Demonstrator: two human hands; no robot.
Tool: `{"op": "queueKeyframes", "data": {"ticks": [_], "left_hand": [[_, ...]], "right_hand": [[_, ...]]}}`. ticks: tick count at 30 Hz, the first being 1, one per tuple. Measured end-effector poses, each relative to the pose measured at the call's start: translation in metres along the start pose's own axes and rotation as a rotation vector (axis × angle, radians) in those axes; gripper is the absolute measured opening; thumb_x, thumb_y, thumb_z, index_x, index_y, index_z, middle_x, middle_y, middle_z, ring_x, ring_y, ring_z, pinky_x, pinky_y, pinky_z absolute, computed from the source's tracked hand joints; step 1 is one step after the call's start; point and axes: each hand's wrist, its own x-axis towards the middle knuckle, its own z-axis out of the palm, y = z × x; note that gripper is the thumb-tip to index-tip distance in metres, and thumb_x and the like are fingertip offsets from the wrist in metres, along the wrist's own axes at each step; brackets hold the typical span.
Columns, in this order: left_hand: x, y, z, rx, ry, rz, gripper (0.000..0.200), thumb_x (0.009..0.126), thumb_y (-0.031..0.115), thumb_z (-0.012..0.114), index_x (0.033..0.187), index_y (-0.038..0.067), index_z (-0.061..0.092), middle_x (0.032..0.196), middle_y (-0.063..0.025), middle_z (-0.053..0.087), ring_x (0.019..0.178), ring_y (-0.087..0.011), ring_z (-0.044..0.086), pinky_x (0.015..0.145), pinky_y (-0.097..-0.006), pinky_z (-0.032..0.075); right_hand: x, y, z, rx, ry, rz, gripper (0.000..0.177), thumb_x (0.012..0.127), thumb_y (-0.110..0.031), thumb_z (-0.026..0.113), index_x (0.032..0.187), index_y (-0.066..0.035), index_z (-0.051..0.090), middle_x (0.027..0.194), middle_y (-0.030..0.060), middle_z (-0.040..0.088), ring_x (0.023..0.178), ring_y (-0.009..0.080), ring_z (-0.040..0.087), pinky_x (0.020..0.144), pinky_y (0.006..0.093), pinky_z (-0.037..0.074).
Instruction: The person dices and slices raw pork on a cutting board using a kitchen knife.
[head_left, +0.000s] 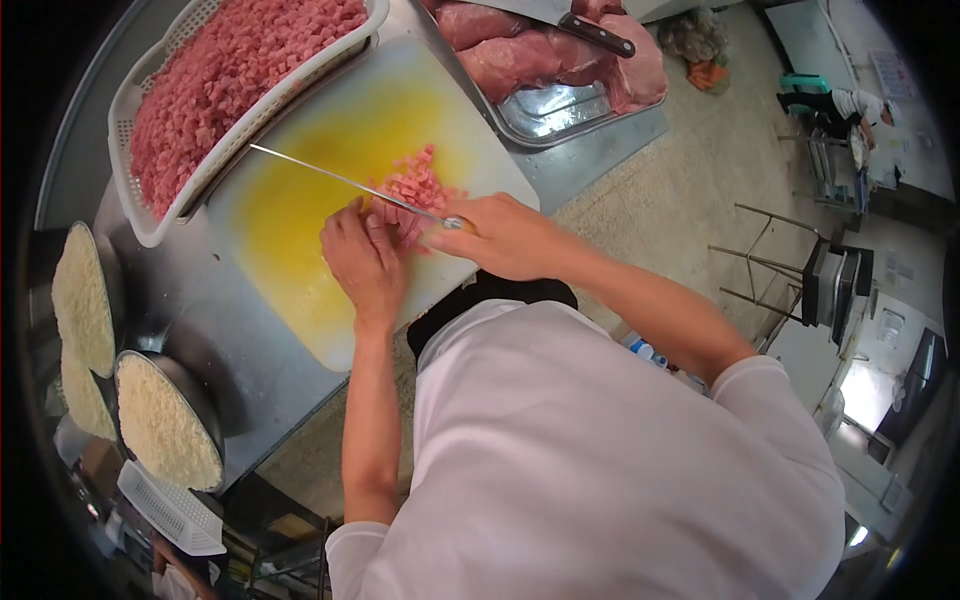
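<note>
head view: right hand (500, 235) clenched round the handle of a long thin steel knife (330, 178), blade laid over the small pink meat cubes (418, 182) mid yellow-stained white cutting board (290, 230); left hand (362, 258) at their 7 o'clock, fingers curled down on them, likely steadying, tips clear of the edge

Bright, even daylight, glare on the steel tray (556, 106) beyond the fingers (376, 224), heavy fisheye bending, black corners.

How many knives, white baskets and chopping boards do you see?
Knives: 2, the held knife and the tray knife
White baskets: 2, the meat basket and the lower-left basket
Chopping board: 1
Total: 5
</note>
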Motion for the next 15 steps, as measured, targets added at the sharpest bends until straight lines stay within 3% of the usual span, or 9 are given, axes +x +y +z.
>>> {"op": "queueKeyframes", "data": {"ticks": [4,6,7,13,15], "left_hand": [[0.001,-0.005,0.002,-0.017,-0.04,-0.094,0.028,0.097,0.015,0.057,0.12,0.001,0.064,0.102,-0.02,0.061,0.095,-0.0394,0.056,0.086,-0.0494,0.043],[-0.001,-0.009,0.01,0.18,-0.041,-0.033,0.031,0.095,0.013,0.059,0.124,0.002,0.064,0.102,-0.0192,0.06,0.096,-0.0391,0.056,0.086,-0.0493,0.043],[0.004,-0.007,0.011,0.176,-0.038,-0.028,0.031,0.095,0.013,0.059,0.124,0.002,0.064,0.102,-0.0192,0.06,0.096,-0.0391,0.056,0.086,-0.0493,0.043],[0.0,-0.001,-0.002,0.036,-0.058,-0.048,0.04,0.09,0.019,0.067,0.127,0.003,0.062,0.109,-0.0176,0.061,0.103,-0.0379,0.055,0.089,-0.0495,0.041],[-0.016,0.012,-0.011,0.165,-0.096,0.036,0.058,0.09,0.025,0.07,0.139,-0.001,0.054,0.125,-0.0213,0.058,0.116,-0.0399,0.052,0.097,-0.0505,0.039]], "right_hand": [[-0.038,-0.01,-0.012,0.106,-0.161,0.176,0.045,0.101,-0.041,0.057,0.107,0.002,0.069,0.1,0.0311,0.069,0.094,0.0495,0.066,0.083,0.0533,0.051],[-0.035,0.017,0.015,0.084,0.05,-0.074,0.046,0.102,-0.04,0.056,0.107,0.005,0.066,0.1,0.0326,0.069,0.094,0.0502,0.066,0.085,0.0539,0.051],[-0.018,0.015,0.021,0.139,-0.038,0.007,0.046,0.103,-0.039,0.055,0.109,0.006,0.064,0.099,0.0321,0.069,0.095,0.0503,0.066,0.087,0.0536,0.051],[0.022,0.008,0.034,0.067,0.011,-0.003,0.046,0.1,-0.038,0.059,0.112,0.006,0.066,0.097,0.0308,0.069,0.092,0.0498,0.065,0.086,0.0531,0.051],[0.028,0.018,0.036,0.106,0.061,-0.078,0.045,0.1,-0.038,0.06,0.109,0.005,0.067,0.094,0.0299,0.069,0.089,0.0488,0.066,0.083,0.0519,0.052]]}}
